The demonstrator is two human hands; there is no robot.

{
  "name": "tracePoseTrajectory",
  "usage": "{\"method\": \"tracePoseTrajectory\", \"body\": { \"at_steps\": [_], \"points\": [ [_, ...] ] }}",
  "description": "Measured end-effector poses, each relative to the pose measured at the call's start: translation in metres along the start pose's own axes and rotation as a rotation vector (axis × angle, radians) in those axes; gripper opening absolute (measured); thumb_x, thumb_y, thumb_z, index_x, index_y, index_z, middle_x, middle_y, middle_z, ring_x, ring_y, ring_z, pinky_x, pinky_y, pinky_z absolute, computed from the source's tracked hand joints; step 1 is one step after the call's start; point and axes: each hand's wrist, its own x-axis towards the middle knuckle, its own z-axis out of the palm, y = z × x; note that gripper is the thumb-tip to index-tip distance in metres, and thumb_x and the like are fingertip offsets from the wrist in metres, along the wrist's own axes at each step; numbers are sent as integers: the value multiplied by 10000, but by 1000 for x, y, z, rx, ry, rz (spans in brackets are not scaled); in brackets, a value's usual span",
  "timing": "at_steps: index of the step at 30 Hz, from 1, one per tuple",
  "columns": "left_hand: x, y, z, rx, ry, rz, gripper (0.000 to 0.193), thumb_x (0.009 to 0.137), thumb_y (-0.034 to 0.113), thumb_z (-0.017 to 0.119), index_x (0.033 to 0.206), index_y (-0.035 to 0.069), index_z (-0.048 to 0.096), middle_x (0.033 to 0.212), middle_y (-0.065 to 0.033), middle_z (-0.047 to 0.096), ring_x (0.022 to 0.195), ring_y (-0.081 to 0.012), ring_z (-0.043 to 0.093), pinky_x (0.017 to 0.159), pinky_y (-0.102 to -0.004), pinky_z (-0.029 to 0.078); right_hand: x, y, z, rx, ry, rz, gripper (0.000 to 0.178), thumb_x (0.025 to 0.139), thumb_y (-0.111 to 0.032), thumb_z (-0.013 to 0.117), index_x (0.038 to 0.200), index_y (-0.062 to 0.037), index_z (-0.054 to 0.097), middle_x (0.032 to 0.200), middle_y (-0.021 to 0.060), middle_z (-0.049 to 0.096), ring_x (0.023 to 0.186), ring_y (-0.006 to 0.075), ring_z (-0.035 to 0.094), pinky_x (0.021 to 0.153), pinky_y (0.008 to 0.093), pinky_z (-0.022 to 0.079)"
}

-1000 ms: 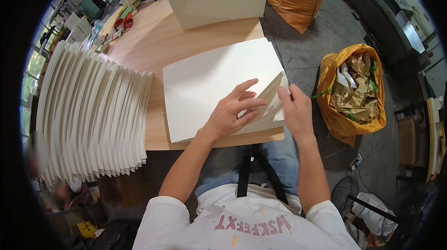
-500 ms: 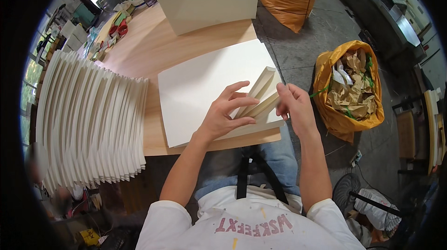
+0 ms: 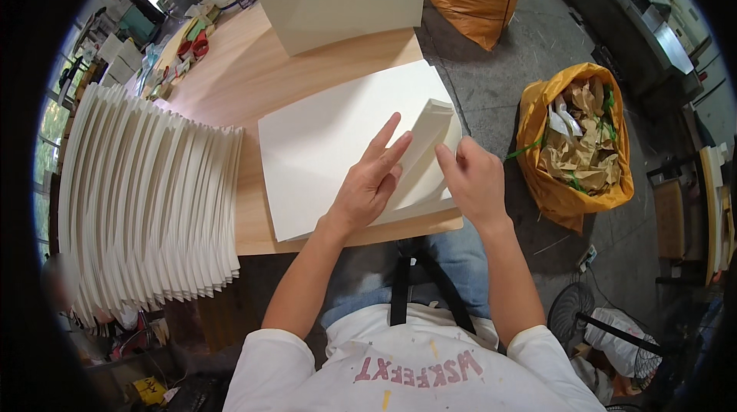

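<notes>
A stack of white paper pieces (image 3: 326, 147) lies flat at the front right corner of the worktop (image 3: 255, 216), long, straight-edged and smooth on top, its layers slightly offset along the right side. A wood strip shows between the stack and the front edge. On its right part a folded flap (image 3: 421, 142) stands raised, cream-shaded, slanting toward the worktop's right edge, its far end narrow and squared. Its near end seems creased, though partly hidden.

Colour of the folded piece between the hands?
Off-white: the folded piece shows best in the head view.
</notes>
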Motion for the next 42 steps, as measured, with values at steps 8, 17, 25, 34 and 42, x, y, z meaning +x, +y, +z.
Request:
{"method": "tracePoseTrajectory", "body": {
  "at_steps": [8,17,25,34,42],
  "points": [
    [0,-4,-5,39,-142,36,413,882,163,902,1281,197,800,1603,-126,529,1235,-290,731,1002,-425,634,11,-22,-22,649,-189,422,360,1072,-287,693,782,-92,610,661,-23,577,582,72,593,522,234,399],
    [-3,-8,-6,-58,-129,-34,522,804,214,975,1297,197,805,1504,-88,576,1186,-241,728,1044,-421,611,9,-18,-20,574,-183,389,397,1089,-363,693,803,-96,622,681,-23,605,593,56,598,520,222,409],
    [1,3,-1,5,-59,-39,423,958,61,805,1358,197,784,1625,-117,528,1182,-296,736,1008,-415,627,0,3,-7,178,-50,85,422,1089,-381,683,796,-85,612,675,-11,620,583,81,585,546,253,423],
    [-1,-4,-3,28,-141,33,438,853,154,926,1273,194,807,1571,-115,563,1211,-308,738,1018,-430,636,8,-15,-16,732,-148,426,393,1087,-276,682,753,-126,541,670,-14,565,583,104,614,525,251,403],
    [-1,-7,-4,5,-122,10,447,893,35,858,1306,196,802,1584,-124,552,1205,-302,740,1006,-433,633,2,-11,-13,506,-118,296,398,1090,-297,682,759,-114,558,660,-19,564,565,92,601,513,243,409]
  ]
}}
